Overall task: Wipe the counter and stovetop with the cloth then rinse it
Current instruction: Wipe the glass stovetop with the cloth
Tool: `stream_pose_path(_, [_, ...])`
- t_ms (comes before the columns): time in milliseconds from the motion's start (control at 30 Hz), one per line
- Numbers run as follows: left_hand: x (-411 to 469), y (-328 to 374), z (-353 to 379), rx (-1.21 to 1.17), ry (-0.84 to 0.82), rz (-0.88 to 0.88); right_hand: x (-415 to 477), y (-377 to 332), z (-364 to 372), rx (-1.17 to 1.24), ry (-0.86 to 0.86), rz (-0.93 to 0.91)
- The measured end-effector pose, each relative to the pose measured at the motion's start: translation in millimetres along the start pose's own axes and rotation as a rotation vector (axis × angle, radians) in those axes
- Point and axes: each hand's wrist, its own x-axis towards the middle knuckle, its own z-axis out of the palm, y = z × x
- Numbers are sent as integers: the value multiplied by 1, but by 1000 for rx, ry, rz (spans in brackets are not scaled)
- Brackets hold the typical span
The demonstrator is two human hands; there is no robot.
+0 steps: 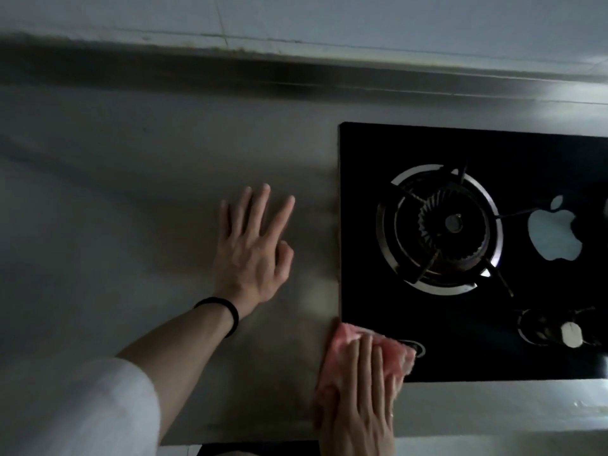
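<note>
A person's left hand (253, 255) is resting flat on the grey metal surface (131, 209), its fingers (260, 205) straight and spread, holding nothing. The right hand (358, 399) is pressing down on a pink cloth (342, 339) with straight fingers, not curling around it. The cloth is lying across the front left corner of the black glass stovetop (460, 343), partly on the surface. A gas burner (439, 228) is sitting behind it.

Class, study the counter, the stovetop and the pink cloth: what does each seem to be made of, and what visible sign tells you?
Counter: probably brushed stainless steel; dull grey with soft, smeared reflections.
Stovetop: likely black glass; flat, glossy, with sharp highlights.
Cloth: soft pink textile, perhaps microfibre; it bunches and folds under the right hand.
</note>
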Motion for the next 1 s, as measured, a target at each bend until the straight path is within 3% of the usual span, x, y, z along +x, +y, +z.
stream_pose_path(133, [-1,0,-3,16,-37,2,37,-4,-9,44,-9,-57])
stream_pose_path(267, [-1,-1,0,10,-28,-1,155,-15,-21,-64,-99,-129])
stream_pose_path(433, [0,-4,5,15,-1,23,280,-40,-27,-48,-153,-7])
stream_pose_path(600, [1,-3,7,5,27,21,340,-43,-29,-93,-185,98])
stream_pose_path(733, [2,-3,2,20,-10,23,297,-44,-20,-5,-94,86])
stream_pose_path(900, [1,-1,-8,-6,-21,6,175,-42,-4,-48,-50,71])
stream_pose_path(1000, [1,1,-11,-8,-46,5,90,-39,1,-18,-78,151])
